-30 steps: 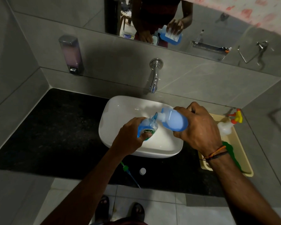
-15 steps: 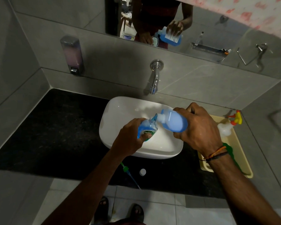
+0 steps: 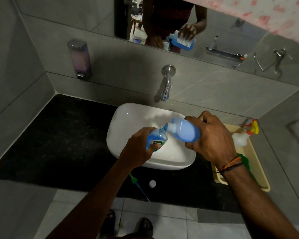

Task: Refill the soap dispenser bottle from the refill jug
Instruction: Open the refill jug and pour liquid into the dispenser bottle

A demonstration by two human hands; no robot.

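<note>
The soap dispenser bottle (image 3: 158, 138) is showing as clear, smooth plastic with a glossy label. At three o'clock of it, the refill jug (image 3: 186, 131) is looking like translucent plastic with a soft sheen. The basin (image 3: 133, 116) is gleaming as glossy white ceramic. At its twelve o'clock, the tap (image 3: 167, 83) is shining as polished metal. At nine o'clock, the countertop (image 3: 67, 138) is reading as dull, dark speckled stone. At three o'clock, the tray (image 3: 259, 166) is appearing as matt cream plastic.

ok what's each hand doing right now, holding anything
Left hand: grips the soap dispenser bottle.
Right hand: grips the tilted refill jug.
</note>
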